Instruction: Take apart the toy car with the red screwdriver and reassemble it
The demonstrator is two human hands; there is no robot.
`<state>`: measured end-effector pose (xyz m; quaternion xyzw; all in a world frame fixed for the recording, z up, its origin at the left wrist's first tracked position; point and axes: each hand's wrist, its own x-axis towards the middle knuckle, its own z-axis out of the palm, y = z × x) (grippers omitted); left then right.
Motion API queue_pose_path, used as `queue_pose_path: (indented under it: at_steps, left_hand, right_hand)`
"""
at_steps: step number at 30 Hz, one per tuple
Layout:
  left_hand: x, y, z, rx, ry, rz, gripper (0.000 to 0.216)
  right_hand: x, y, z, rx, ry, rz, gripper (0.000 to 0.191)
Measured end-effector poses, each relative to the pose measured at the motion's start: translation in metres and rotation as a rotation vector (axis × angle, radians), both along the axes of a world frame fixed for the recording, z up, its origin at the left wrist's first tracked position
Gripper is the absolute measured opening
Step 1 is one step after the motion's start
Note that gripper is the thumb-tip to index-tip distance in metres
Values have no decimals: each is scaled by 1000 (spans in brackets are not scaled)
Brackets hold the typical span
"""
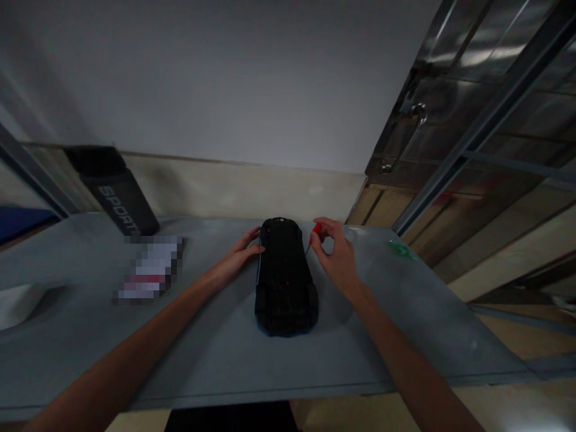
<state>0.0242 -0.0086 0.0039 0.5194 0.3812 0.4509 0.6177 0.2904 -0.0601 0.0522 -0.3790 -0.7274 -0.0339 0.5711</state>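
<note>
A toy car (283, 270) lies upside down on the grey table, its black underside and wheels facing up. At its left edge, near the far end, my left hand (245, 249) grips the side with thumb and fingers. Pinched in the fingers of my right hand (335, 252) is a small screwdriver with a red handle (317, 228). Its thin shaft slants down toward the right side of the car; whether the tip touches the car I cannot tell. A small red spot shows on the underside.
A dark bottle marked SPORT (119, 195) stands at the back left of the table (216, 354). A blurred-out phone-like item (150, 270) lies before it, and a white object (18, 306) sits at far left. A green scrap (402, 249) lies right. Metal posts (432, 192) frame the table.
</note>
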Motion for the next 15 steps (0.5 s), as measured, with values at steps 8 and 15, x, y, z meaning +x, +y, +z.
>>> queue_pose_path:
  at_steps: [8, 15]
  left_hand:
    - [-1, 5, -6, 29, -22, -15, 70]
    - [-1, 6, -6, 16, -32, -9, 76]
  right_hand:
    - [-3, -3, 2, -34, -16, 9, 22]
    - [-4, -3, 2, 5, -15, 8, 19]
